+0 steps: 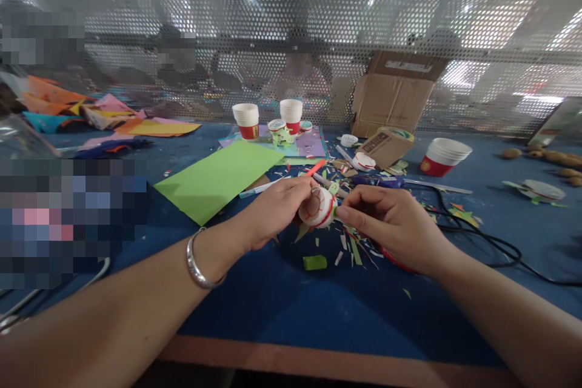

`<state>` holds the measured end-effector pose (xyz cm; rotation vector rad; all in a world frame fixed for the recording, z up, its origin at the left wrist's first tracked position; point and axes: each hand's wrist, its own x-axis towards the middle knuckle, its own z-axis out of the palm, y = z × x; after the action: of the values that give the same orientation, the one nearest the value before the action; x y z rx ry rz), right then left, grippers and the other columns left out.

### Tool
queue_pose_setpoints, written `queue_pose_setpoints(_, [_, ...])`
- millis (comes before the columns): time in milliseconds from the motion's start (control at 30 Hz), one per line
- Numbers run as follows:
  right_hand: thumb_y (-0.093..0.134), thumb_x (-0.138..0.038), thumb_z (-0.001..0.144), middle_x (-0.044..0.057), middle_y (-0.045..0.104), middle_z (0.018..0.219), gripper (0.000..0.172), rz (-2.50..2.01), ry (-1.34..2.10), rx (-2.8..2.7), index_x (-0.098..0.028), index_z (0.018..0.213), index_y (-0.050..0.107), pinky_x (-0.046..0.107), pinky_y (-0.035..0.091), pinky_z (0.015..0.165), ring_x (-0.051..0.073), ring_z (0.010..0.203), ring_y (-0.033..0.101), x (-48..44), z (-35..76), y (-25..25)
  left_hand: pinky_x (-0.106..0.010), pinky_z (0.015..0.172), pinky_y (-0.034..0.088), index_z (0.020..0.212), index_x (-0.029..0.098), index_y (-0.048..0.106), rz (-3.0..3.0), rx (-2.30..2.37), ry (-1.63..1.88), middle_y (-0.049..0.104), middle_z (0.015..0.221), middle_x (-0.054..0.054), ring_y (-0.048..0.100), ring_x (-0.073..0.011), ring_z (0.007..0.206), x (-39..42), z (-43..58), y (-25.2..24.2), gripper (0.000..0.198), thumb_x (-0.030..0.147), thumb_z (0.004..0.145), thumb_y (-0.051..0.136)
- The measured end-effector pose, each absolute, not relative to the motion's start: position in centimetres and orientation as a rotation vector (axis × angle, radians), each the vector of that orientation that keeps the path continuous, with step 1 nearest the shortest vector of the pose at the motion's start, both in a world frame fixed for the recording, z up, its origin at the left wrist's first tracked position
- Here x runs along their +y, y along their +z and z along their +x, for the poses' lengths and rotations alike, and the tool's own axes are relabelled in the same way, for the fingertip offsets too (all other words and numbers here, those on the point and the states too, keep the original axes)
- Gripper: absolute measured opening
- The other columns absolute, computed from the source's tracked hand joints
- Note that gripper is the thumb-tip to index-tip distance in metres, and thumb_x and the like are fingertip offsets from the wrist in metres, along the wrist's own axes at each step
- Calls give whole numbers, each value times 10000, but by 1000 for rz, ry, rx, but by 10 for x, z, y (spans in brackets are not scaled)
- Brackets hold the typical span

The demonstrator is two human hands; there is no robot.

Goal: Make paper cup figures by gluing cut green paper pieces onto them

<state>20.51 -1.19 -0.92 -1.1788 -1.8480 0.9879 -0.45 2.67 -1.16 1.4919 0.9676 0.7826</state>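
Note:
My left hand is closed around a small white paper cup piece with a red rim, held on its side just above the blue table. My right hand pinches a small green paper bit against the cup's edge with thumb and forefinger. A silver bangle sits on my left wrist. Green and white paper scraps lie under my hands, and a folded green piece rests just in front of them.
A green paper sheet lies to the left. Stacks of paper cups, a cardboard box, a black cable and coloured paper surround them. A perforated metal screen backs the table. Someone is partly visible at left.

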Motion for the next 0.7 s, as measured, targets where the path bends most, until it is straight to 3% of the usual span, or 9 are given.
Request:
queue_pose_setpoints(333, [751, -485, 869, -54, 481, 633, 346, -1162, 1053, -1812, -188, 741, 628, 242, 276, 484, 88, 553, 378, -13, 203, -7, -247, 627, 402, 782, 197, 587, 1633, 945, 838, 580, 706, 23, 510, -131, 661, 22, -4, -5, 204, 258, 909, 439])
queue_pose_setpoints(700, [722, -522, 895, -50, 533, 656, 352, -1121, 1163, -1776, -191, 802, 647, 229, 369, 492, 88, 543, 468, -11, 206, -8, -246, 632, 408, 790, 194, 616, 1739, 959, 854, 613, 693, 21, 543, -132, 655, 22, -3, -1, 248, 214, 922, 407])
